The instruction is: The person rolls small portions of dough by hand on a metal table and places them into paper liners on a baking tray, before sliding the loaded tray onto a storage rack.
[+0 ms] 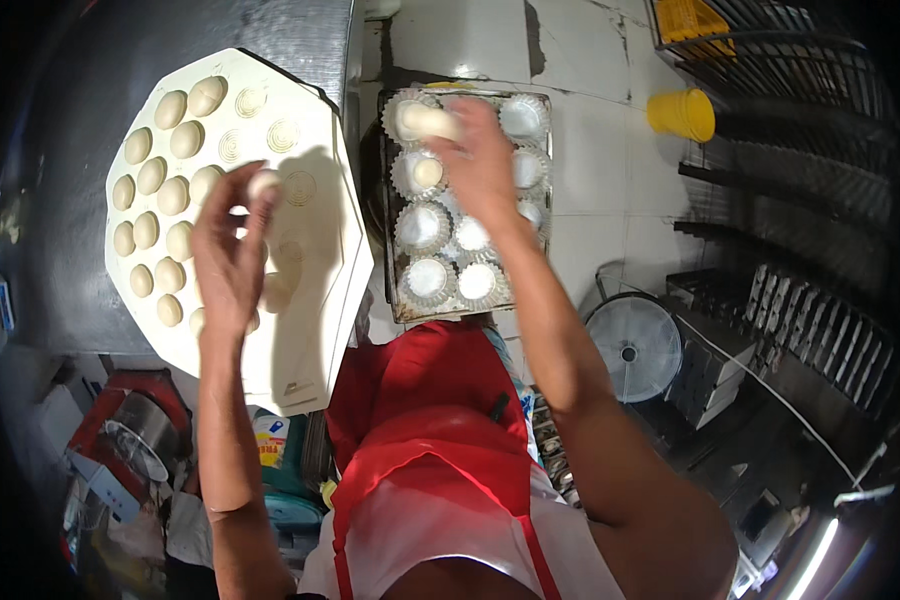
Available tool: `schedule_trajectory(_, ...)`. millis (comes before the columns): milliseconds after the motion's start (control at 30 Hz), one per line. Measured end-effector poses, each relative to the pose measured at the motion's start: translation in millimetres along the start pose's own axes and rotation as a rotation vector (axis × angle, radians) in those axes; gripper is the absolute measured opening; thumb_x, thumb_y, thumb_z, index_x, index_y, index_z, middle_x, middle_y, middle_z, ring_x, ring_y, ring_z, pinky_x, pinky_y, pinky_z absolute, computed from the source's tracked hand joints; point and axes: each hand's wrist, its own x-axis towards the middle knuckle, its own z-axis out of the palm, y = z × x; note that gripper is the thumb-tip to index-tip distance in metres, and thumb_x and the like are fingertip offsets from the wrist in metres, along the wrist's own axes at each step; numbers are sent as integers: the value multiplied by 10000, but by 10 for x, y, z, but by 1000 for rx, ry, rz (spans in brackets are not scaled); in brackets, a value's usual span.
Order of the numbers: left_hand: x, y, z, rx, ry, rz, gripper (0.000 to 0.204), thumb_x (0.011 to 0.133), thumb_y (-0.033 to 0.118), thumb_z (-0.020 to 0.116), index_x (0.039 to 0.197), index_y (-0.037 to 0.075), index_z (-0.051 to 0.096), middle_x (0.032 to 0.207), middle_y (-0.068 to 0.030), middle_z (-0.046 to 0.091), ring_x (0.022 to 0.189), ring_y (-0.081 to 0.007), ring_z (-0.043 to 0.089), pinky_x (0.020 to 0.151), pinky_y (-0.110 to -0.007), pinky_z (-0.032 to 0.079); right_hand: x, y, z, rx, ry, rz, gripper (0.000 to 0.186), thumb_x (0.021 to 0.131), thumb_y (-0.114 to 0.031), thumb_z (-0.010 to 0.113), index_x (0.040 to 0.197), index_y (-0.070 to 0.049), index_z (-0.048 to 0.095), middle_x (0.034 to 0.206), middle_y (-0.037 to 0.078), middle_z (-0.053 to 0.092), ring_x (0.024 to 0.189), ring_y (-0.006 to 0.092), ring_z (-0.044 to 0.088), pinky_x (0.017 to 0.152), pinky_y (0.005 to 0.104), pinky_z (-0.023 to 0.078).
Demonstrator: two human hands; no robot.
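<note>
My left hand point(232, 245) is over a cream many-sided board point(325, 330), its thumb and fingers closed on a round dough ball point(264, 183). Several pale dough balls point(173, 195) rest on the left part of this board; some are hidden under my hand. My right hand point(482, 165), smeared by motion, reaches over a dark metal tray point(398, 312) of fluted tins point(424, 228). At its fingertips is a blurred piece of dough point(435, 123), above the far-left tin. One smaller dough ball point(428, 173) sits in the tin just nearer to me. Other tins show whitish insides.
The board lies on a dark metal table point(70, 290) at the left. To the right are a yellow bucket point(682, 115), dark metal racks point(790, 130) and a round fan point(632, 352). A metal pot point(138, 440) stands at the lower left.
</note>
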Motion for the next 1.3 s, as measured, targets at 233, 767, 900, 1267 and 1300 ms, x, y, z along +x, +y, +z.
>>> schedule_trajectory(233,-681,-55,1263,-220,-118,-185,326,1023,-3,672,1339,76,651,1208,-63,698,1068,-155,684,929,-312,562,-88,1341,-866,-806,-148,-26,335,905,-60,731,1237,-54,689,1311,191,693,1223,397,653,1062,434,519)
schedule_trajectory(767,-798,42,1830,-444,-278,-68,337,935,16,732,1258,-9,642,1114,-139,708,1012,-227,710,842,-353,579,-1077,137,-1095,697,-497,266,415,978,-125,755,1382,-78,670,1171,52,723,1000,144,697,854,335,587)
schedule_trajectory(900,-1125,13,761,-581,-201,-277,240,1026,38,678,1243,-35,608,1196,-156,709,1121,-226,692,1001,-374,554,-1320,-585,-110,203,-687,227,424,984,-112,776,1376,-75,617,1213,42,689,1123,122,639,950,310,526)
schedule_trajectory(1267,-1365,-253,192,-207,-325,-288,373,1075,140,630,1404,-31,592,1224,-141,747,1116,-191,693,993,-349,545,-268,489,-205,-417,-23,111,245,915,-96,799,1106,-58,651,1044,142,748,953,327,743,842,419,573)
schedule_trajectory(1300,-1375,-239,153,-214,-324,-331,400,1085,212,645,1390,-43,596,1254,-140,748,1148,-197,686,1024,-349,535,-76,540,-202,-431,6,123,242,917,-117,790,1111,-60,657,1051,150,748,983,362,732,876,440,569)
